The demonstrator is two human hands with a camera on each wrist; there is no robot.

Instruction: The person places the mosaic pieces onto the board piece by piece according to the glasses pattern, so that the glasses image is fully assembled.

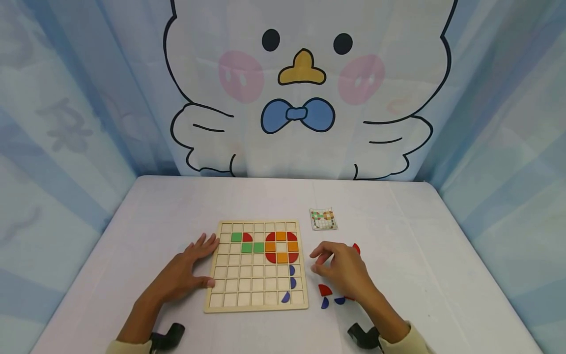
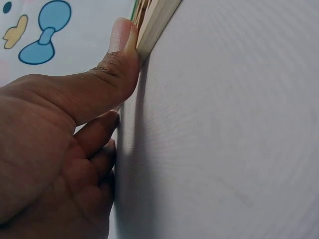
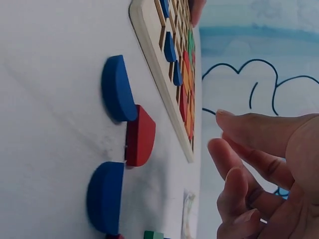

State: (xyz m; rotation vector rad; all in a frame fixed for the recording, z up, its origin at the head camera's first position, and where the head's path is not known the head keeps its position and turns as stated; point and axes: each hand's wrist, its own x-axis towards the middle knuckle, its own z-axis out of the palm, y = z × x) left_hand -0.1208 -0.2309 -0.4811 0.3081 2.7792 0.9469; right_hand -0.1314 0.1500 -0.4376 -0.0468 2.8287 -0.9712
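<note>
A wooden grid board lies on the table. Green squares, orange squares and red quarter-circles sit in its upper cells; blue half-circles lie at the lower right. My left hand rests at the board's left edge, fingers spread, thumb touching the rim. To the right of the board hovers my right hand, its fingers loosely bent. Between thumb and fingertips no piece shows. Below it lie a loose red quarter-circle and blue half-circles.
A small pattern card lies behind the right hand. Another red piece shows past that hand, and a green piece appears low in the right wrist view. A printed curtain hangs behind the table.
</note>
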